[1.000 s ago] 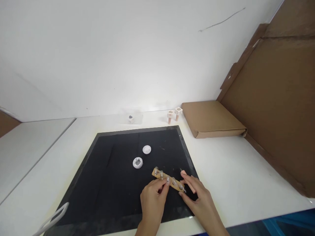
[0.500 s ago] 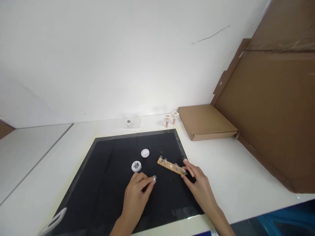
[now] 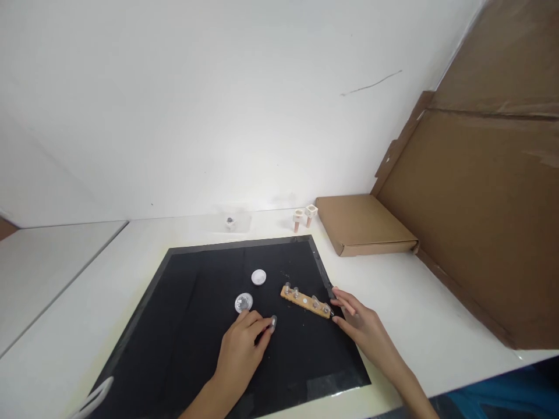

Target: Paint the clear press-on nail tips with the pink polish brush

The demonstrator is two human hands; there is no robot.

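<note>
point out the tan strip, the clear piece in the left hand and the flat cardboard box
Tan strip [image 3: 300,298]: head view, near the middle of its top face.
Clear piece [image 3: 273,323]: head view, on its exposed end.
Flat cardboard box [image 3: 362,223]: head view, middle of its top panel.

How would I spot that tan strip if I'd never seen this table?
On the white table lies a big black mat. On the mat's right half, just left of the person's right hand, sits a narrow tan strip. Unlike the round white dish nearby, it is long and straight, with several clear pieces on top.
</note>
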